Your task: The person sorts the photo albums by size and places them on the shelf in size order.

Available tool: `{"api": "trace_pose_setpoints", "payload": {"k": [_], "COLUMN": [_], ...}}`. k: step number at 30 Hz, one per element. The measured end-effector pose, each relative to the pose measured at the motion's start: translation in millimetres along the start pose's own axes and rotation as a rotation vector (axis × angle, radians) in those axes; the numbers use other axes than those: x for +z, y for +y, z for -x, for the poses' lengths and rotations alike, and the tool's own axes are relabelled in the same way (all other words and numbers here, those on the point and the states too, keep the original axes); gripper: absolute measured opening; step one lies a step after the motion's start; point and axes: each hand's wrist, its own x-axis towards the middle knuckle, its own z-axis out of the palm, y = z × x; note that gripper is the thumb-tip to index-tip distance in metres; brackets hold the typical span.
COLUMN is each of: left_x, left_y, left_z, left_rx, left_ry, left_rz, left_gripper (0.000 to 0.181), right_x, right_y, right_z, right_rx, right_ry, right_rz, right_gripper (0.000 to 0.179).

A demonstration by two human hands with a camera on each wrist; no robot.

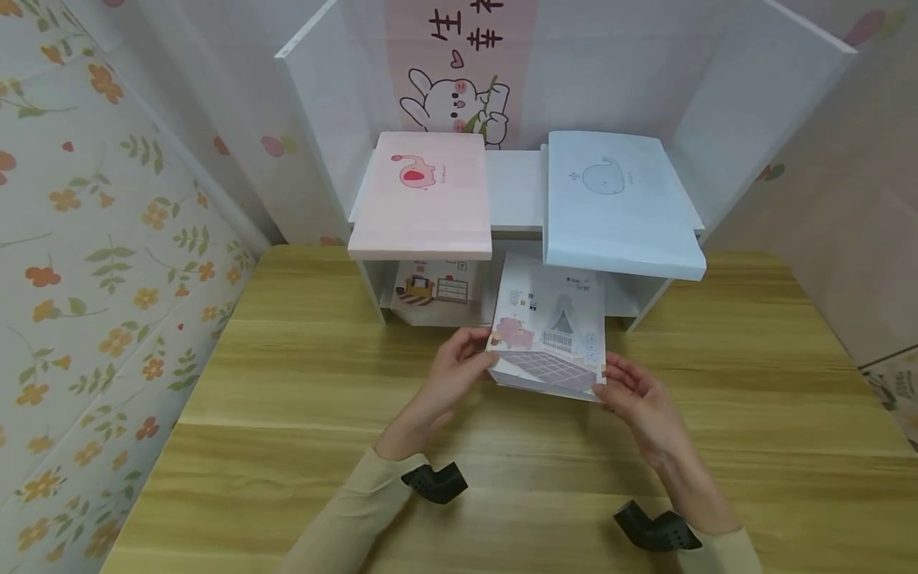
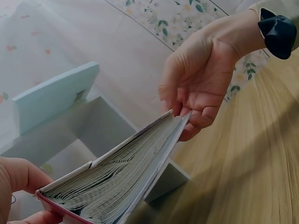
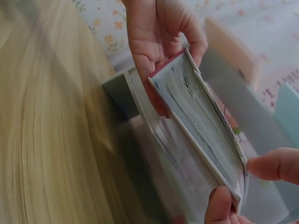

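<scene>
Both hands hold a thick photo album (image 1: pixel 548 319) whose white cover shows a grey tower, a pink sofa and a checked floor. My left hand (image 1: pixel 455 371) pinches its near left corner, thumb on top. On the opposite corner, my right hand (image 1: pixel 638 399) pinches it the same way. The album's far part lies inside the lower level of a white shelf (image 1: pixel 516 183), under the blue album. In the left wrist view the page edges (image 2: pixel 112 182) fan out between the covers, and the left fingers (image 2: pixel 23 175) grip the dark red-edged spine side.
On the shelf's upper level lie a pink elephant album (image 1: pixel 423 199) and a light blue whale album (image 1: pixel 617 203), both overhanging its front edge. Another illustrated album (image 1: pixel 437 291) sits in the lower left. Upright white side panels (image 1: pixel 323 104) flank the shelf on the wooden table (image 1: pixel 301 383).
</scene>
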Motion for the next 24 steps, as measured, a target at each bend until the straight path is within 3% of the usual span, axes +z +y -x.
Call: {"api": "trace_pose_setpoints", "payload": {"k": [9,19,24], "left_x": [15.7,24.4,27.2], "left_y": [-7.7,-21.6,-24.5], "left_z": [-16.6,-32.7,-36.1], "left_rx": [-0.057,-0.055,-0.049], "left_ry": [0.036,0.057,0.06], "left_rz": [0.019,0.051,0.026], "left_gripper": [0.037,0.038,0.038], "right_x": [-17.2,-29.8,-33.4], "right_y": [6.8,9.8,11.3], "right_z": [-15.4,-27.8,-31.9], "right_rx": [0.037,0.073,0.1], "right_ry": [0.0,0.003,0.01], "right_rz": [-0.062,-0.116,-0.127], "right_gripper": [0.048,0.052,0.052]}}
